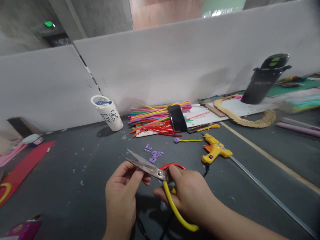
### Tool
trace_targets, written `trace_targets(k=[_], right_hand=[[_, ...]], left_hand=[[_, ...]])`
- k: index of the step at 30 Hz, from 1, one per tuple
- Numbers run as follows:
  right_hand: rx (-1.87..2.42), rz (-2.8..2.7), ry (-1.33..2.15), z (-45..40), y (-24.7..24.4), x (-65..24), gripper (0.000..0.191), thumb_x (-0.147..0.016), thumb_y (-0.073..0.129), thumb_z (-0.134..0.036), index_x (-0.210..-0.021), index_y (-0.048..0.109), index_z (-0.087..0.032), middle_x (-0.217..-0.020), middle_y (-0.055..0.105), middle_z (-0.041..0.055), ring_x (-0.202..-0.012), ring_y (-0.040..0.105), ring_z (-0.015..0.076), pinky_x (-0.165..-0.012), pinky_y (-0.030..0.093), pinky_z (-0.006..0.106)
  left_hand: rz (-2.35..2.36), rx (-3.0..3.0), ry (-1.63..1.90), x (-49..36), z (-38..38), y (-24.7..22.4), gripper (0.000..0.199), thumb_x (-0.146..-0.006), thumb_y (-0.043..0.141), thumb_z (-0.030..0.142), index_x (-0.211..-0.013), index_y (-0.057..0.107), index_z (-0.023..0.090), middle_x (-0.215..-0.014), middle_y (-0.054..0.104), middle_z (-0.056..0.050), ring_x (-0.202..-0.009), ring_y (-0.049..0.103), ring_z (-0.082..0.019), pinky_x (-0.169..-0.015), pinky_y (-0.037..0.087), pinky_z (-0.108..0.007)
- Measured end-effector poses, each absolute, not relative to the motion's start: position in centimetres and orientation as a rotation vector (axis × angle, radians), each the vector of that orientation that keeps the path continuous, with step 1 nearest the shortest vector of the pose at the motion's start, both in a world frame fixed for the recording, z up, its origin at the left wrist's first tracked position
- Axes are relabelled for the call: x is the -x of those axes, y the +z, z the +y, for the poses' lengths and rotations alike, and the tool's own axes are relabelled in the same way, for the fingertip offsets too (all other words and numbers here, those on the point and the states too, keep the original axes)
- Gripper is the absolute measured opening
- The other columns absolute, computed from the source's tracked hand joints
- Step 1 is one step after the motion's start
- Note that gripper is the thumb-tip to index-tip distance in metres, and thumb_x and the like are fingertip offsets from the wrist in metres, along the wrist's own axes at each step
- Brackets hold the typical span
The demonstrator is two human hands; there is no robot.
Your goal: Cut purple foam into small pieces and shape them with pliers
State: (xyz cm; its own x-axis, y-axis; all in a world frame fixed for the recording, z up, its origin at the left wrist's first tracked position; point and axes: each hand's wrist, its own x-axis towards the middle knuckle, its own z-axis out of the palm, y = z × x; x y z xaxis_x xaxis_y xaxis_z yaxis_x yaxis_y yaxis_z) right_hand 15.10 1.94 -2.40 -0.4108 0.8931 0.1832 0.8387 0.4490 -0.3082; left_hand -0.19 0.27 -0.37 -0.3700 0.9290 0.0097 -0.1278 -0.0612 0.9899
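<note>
My right hand (pixel 193 191) is wrapped around the handles of a pair of scissors (pixel 160 172), one handle red and one yellow. The blades point up and left, slightly apart. Close against the blades, my left hand (pixel 121 200) is closed with thumb and fingers together. What it pinches, if anything, is hidden or too small to make out. Just beyond the blades lie several small purple pieces (pixel 156 156) on the dark table (pixel 82 200). Farther back rests a yellow stem (pixel 191 140) with a round purple head (pixel 176 140).
A yellow hot glue gun (pixel 216 148) with a long clear stick lies at right. Behind are colourful pipe cleaners (pixel 150 115), a phone (pixel 177 118), a white cup (pixel 110 116), a woven ring (pixel 240 121) and a black container (pixel 261 81). Red sheet (pixel 30 165) sits left.
</note>
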Motion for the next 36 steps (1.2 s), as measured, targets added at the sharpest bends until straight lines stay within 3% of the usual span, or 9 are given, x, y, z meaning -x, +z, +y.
trace_targets(k=[5,9,16,29,36], right_hand=[[1.449,-2.390,0.158,2.1,-2.2,-15.2,0.048,-0.080,0.042,-0.064,-0.074,0.053,-0.018,-0.055,0.061,0.0042,-0.050,0.059,0.0208,-0.046,0.019,0.027],[1.472,-2.386,0.318,2.4,-1.9,-15.5,0.047,-0.083,0.037,-0.063,-0.071,0.052,-0.020,-0.059,0.062,0.0031,-0.053,0.060,0.0194,-0.047,0.022,0.026],[1.456,-2.350,0.477,2.4,-1.2,-15.5,0.047,-0.071,0.055,-0.064,-0.088,0.051,-0.020,-0.075,0.064,0.0036,-0.069,0.061,0.0240,-0.055,0.032,0.028],[1.368,-2.376,0.602,2.6,-1.0,-15.7,0.049,-0.070,0.054,-0.067,-0.086,0.052,-0.021,-0.073,0.063,0.0030,-0.065,0.059,0.0208,-0.055,0.032,0.026],[1.405,-2.366,0.602,2.3,-1.0,-15.6,0.051,-0.069,0.053,-0.068,-0.086,0.053,-0.020,-0.072,0.064,0.0046,-0.066,0.060,0.0229,-0.056,0.033,0.027]], left_hand=[[1.373,-1.037,1.584,0.3,0.3,-0.2,0.002,-0.073,0.067,0.021,-0.074,0.067,0.020,-0.063,0.065,0.005,-0.056,0.058,-0.009,-0.056,0.047,-0.016],[1.395,-1.032,1.600,0.5,0.2,-0.3,0.005,-0.072,0.068,0.022,-0.077,0.067,0.020,-0.067,0.066,0.004,-0.057,0.059,-0.009,-0.057,0.047,-0.017],[1.260,-1.024,1.583,0.6,0.4,-0.3,0.001,-0.075,0.065,0.019,-0.075,0.066,0.019,-0.061,0.062,0.005,-0.056,0.055,-0.008,-0.056,0.044,-0.016],[0.966,-0.693,1.445,0.5,0.7,0.7,0.013,-0.060,0.077,0.016,-0.069,0.068,0.016,-0.052,0.063,0.002,-0.043,0.054,-0.007,-0.040,0.043,-0.014],[0.939,-0.669,1.453,0.4,0.9,0.7,0.013,-0.059,0.078,0.015,-0.068,0.068,0.015,-0.052,0.063,0.002,-0.042,0.053,-0.007,-0.039,0.042,-0.014]])
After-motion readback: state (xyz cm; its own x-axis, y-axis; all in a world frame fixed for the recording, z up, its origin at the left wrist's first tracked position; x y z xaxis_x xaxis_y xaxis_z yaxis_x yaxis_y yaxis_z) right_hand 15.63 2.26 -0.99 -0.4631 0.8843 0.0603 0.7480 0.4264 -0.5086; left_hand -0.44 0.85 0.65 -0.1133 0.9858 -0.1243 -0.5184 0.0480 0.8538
